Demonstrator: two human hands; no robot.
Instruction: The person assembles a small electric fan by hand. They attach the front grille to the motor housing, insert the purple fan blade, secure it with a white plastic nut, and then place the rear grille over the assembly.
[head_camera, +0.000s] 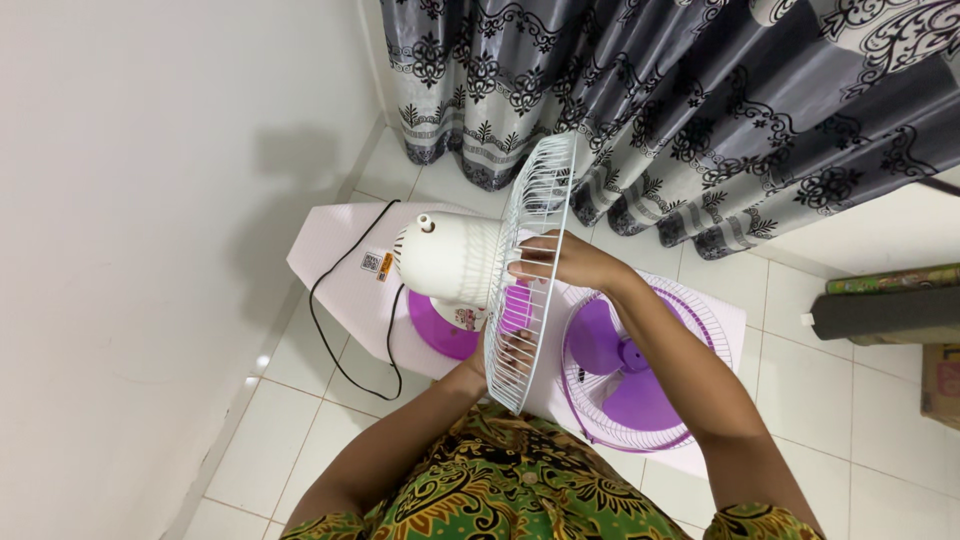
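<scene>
Right hand (560, 260) fingers curled on wire grille (530, 270); left hand (500, 355) behind mesh, apparently gripping it.

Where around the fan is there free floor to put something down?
Bare tile floor lies between the white wall and the white board, crossed only by the black cord. More bare tiles lie right of the board, before the rolled mat. The board itself is crowded: fan motor, wire guard, purple blade, both hands.
</scene>
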